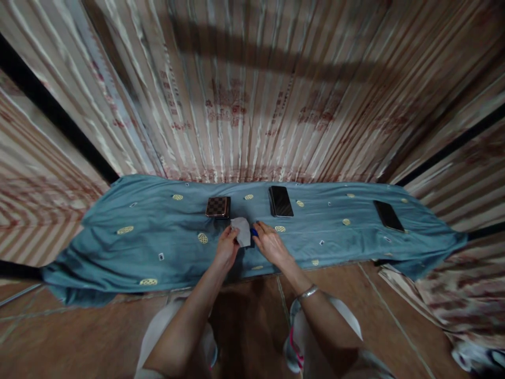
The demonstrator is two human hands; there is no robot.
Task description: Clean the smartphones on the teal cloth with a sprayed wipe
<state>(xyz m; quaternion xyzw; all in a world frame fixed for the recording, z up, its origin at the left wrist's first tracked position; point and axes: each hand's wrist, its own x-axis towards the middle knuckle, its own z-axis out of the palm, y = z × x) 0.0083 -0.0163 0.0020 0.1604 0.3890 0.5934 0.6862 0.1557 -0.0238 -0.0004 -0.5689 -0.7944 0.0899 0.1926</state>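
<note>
My left hand [227, 245] pinches a thin whitish sheet [241, 232] by its left edge; it could be paper or cloth. To its right, my right hand [270, 243] has its fingers closed on a small blue object [254, 231], mostly hidden, so its kind is unclear. A gap separates the sheet from the blue object. Just beyond my left hand lies a brown checkered wallet-like item [218, 207] on top of something dark. Past my right hand sits a black phone-like slab [281, 201], with another dark edge along its left side.
A blue-green cloth [158, 237] with yellow motifs covers the long low surface. Far right on it is another flat black device [389, 215]. A striped curtain [244, 95] hangs close behind. Dark bars [59, 110] flank both sides. Brown floor tiles [252, 321] show below, around my legs.
</note>
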